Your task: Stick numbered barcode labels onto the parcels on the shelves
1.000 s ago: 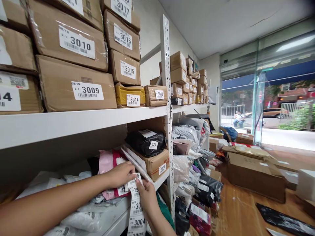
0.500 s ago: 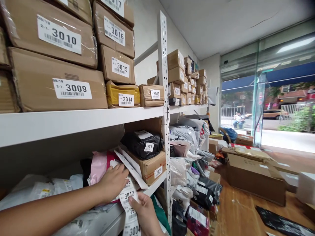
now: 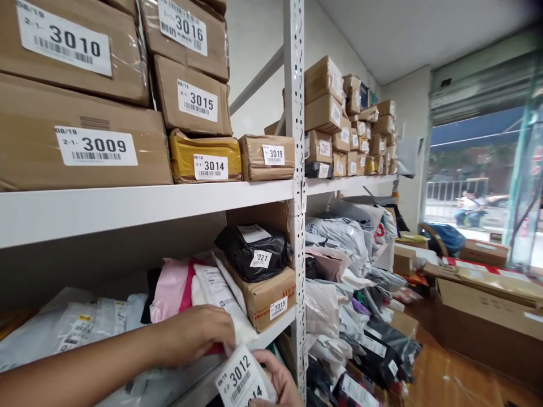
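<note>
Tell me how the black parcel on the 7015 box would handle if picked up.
The black parcel would probably give a little at the surface, since its plastic wrapping is creased. That wrapping looks shiny, so it may be somewhat slippery. Its low, broad shape on the cardboard box suggests it is unlikely to roll.

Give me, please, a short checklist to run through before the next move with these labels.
1. Strip held: ok, in the right hand.
2. Top number readable: ok, 3012.
3. Next number readable: not ok, it does not show in full.
4. Left hand free: cannot tell, its fingertips are partly hidden.
5. White parcel fully visible: not ok, the left hand covers part.
6. Carton label facing out: ok, 7015 shows.
</note>
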The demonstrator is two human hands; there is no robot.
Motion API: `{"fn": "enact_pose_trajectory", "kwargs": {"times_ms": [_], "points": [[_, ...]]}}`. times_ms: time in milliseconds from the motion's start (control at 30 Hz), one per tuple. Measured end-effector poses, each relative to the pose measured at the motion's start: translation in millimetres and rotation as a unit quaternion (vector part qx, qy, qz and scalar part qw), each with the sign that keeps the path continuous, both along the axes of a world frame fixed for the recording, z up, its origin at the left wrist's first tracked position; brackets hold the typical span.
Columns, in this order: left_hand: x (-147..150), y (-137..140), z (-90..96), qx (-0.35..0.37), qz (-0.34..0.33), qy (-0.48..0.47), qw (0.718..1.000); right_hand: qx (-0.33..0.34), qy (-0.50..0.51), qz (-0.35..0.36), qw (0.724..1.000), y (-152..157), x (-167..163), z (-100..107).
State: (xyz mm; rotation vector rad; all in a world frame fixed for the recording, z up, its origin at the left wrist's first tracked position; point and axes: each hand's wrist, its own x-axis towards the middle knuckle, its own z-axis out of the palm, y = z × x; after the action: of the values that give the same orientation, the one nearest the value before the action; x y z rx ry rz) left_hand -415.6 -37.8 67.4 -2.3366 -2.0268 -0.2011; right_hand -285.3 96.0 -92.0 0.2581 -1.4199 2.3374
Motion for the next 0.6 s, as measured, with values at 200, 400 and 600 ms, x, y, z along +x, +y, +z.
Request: {"fn": "enact_pose_trajectory", "kwargs": {"times_ms": [200,400,600], "points": [[9,11,3.3,-0.024,0.173,-0.234,0.956,0.003,0.029,-0.050,0.998,-1,-22,12],[20,23,-2.6,0.009,0.234,-0.046,0.971,-0.008,0.003,-0.110,0.994,-11,-30,22],[33,33,-8.8,-0.017,0.293,0.100,0.951,-0.022,-0.092,-0.209,0.973,-4,-38,29]]}}
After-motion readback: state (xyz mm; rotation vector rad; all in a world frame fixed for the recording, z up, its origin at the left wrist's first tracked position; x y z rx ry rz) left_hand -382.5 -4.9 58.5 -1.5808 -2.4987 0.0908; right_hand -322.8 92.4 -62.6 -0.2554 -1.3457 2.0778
